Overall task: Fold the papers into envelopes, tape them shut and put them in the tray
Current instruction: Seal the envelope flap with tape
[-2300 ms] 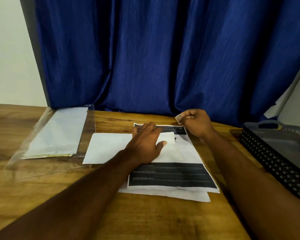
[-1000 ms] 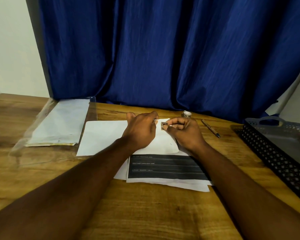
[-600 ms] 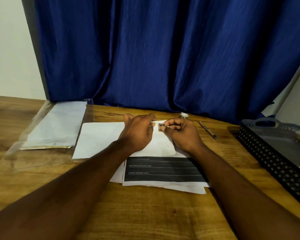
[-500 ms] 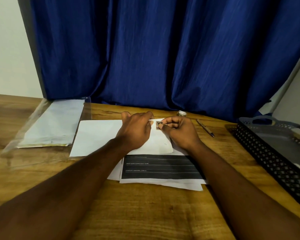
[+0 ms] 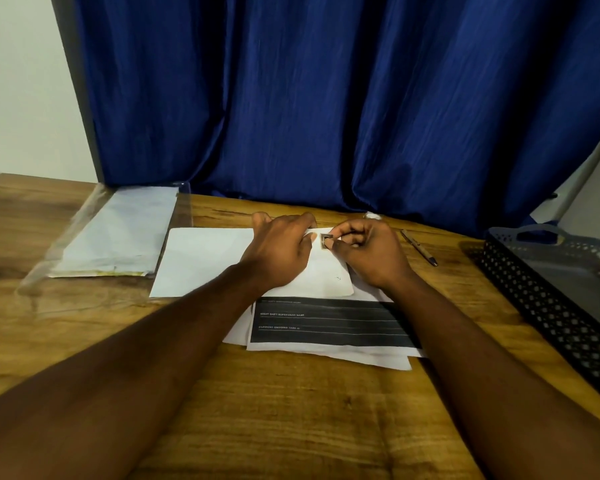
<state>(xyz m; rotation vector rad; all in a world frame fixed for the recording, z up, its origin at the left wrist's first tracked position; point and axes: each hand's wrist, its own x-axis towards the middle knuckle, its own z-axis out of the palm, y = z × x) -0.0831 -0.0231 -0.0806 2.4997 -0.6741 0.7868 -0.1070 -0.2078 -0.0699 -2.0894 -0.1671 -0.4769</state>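
On the folded paper (image 5: 201,261), left hand (image 5: 281,252) presses down while right hand (image 5: 371,254) pinches tape (image 5: 325,241).

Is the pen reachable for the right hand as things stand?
Probably yes: the pen lies beside the right hand, bare table between them, though that hand is pinching a tape piece.

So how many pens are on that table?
1. The pen lies on the table just right of the right hand, between it and the black tray. Others could be hidden under the papers or in the tray.
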